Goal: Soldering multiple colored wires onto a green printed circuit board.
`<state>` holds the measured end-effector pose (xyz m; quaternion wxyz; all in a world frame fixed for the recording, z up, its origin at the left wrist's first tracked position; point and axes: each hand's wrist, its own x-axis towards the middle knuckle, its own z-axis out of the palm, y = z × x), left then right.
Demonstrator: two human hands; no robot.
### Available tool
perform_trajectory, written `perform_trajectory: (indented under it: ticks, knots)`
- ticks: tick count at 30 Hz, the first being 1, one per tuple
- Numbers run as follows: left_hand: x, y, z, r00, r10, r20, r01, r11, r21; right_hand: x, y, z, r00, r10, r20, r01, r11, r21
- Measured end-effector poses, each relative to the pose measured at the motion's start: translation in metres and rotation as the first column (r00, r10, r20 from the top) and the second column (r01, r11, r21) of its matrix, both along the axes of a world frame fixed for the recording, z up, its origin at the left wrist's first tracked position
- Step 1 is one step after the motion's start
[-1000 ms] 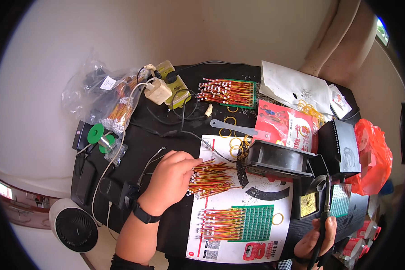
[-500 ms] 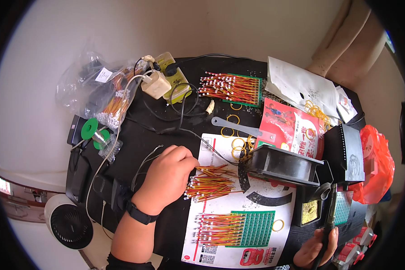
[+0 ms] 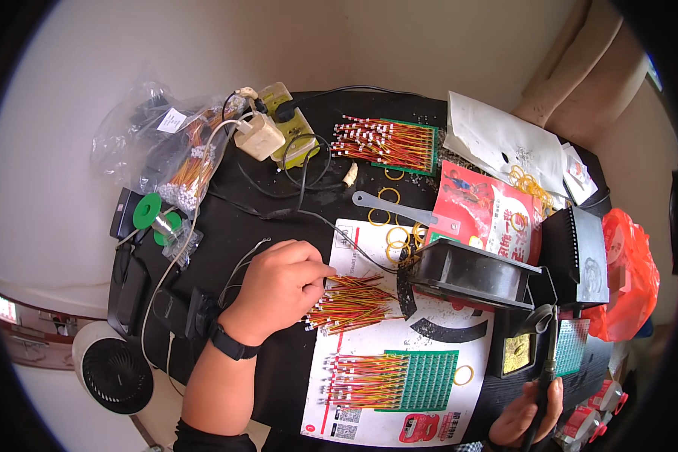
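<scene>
Wires [image 3: 356, 300] at the left hand [image 3: 277, 282] lie roughly sideways, white ends leftward.

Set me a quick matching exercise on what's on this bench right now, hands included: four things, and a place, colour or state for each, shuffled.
Things:
1. Left hand
2. Right hand
3. Solder spool
4. Plastic bag

Places, colours or states:
A. Orange-red, at the right side of the table
B. Gripping the soldering iron
C. Green ends, toward the left side
D. Fingertips at the loose wires

Pairs: 1-D, 2-B, 3-C, 4-A
</scene>
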<state>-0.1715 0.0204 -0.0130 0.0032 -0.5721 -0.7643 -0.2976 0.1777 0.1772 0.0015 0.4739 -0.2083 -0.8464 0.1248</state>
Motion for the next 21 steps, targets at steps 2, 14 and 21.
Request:
perform_trajectory:
  ticks: [2, 14, 21]
  knots:
    - [0.001, -0.003, 0.000, 1.000, 0.016, 0.009, -0.016, 1.000, 0.019, 0.009, 0.000, -0.005, 0.999, 0.052, -0.015, -0.052, 0.997, -0.050]
    - [0.033, -0.032, 0.032, 0.980, 0.165, 0.107, -0.179, 0.975, 0.135, 0.033, -0.014, -0.038, 0.981, -0.148, -0.128, 0.108, 0.955, -0.275]
    - [0.048, -0.045, 0.045, 0.999, 0.044, -0.009, -0.045, 0.991, -0.122, 0.034, -0.013, -0.038, 0.981, -0.159, -0.110, 0.123, 0.952, -0.281]
